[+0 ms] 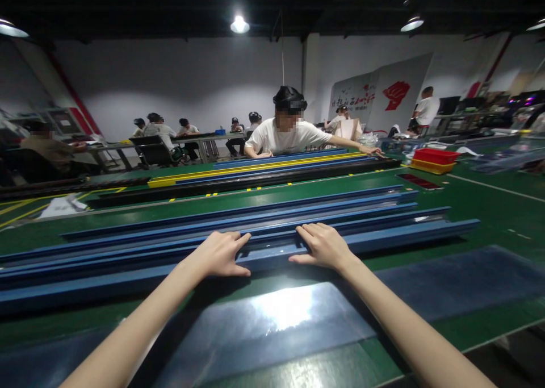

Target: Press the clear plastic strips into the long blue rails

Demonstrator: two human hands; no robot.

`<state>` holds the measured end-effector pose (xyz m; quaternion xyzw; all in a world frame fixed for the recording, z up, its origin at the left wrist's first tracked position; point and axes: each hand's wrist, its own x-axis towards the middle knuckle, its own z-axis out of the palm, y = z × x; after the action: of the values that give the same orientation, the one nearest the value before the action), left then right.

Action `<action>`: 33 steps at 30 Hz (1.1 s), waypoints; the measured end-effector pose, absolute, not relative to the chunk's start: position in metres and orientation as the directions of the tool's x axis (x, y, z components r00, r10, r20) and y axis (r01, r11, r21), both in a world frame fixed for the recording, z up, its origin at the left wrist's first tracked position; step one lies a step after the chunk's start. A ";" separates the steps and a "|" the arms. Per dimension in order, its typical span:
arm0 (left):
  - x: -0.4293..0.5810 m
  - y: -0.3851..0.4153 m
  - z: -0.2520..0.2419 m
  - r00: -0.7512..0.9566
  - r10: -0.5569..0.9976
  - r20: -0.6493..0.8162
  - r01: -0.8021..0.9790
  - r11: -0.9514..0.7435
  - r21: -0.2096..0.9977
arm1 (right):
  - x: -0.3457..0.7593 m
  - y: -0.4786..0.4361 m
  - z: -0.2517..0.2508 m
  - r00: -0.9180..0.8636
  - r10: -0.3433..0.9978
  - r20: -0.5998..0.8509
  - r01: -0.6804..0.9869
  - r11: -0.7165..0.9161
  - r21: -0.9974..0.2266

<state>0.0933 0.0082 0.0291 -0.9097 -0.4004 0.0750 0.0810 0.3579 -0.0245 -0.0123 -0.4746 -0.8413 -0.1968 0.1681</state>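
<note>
Several long blue channel-shaped strips (179, 229) lie side by side across the green table, running left to right. Both hands are on the nearest blue strip (272, 259), a short gap apart. My left hand (222, 254) has its thumb along the near wall and its fingers over the top edge. On the right, my right hand (324, 247) grips the same strip likewise, thumb toward me, fingers bent over into the channel. Some fingertips are hidden behind the strip's edge. Closer to me, under my forearms, lies a flat glossy sheet (238, 331).
Another flat sheet (464, 280) lies to the right on the green table (502, 217). Across the table a co-worker (289, 132) leans over yellow strips (255, 170) and black strips (264, 180). A red bin (434, 157) and a dark phone-like slab (419, 181) sit at the right.
</note>
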 end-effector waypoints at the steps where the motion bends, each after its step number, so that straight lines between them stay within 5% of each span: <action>1: 0.093 0.007 0.027 0.664 0.745 -0.073 0.721 -0.662 -0.205 | 0.357 -0.025 -0.013 -0.495 0.732 0.467 0.863 0.475 0.171; 33: 0.091 -0.005 -0.008 0.567 0.817 0.108 0.823 -0.554 -0.127 | 0.358 -0.029 -0.025 -0.424 0.794 0.436 0.895 0.440 0.070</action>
<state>0.0906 -0.0053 -0.0080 -0.8813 -0.4650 -0.0184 0.0815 0.3575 -0.0288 -0.0254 -0.5083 -0.8307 -0.1475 0.1724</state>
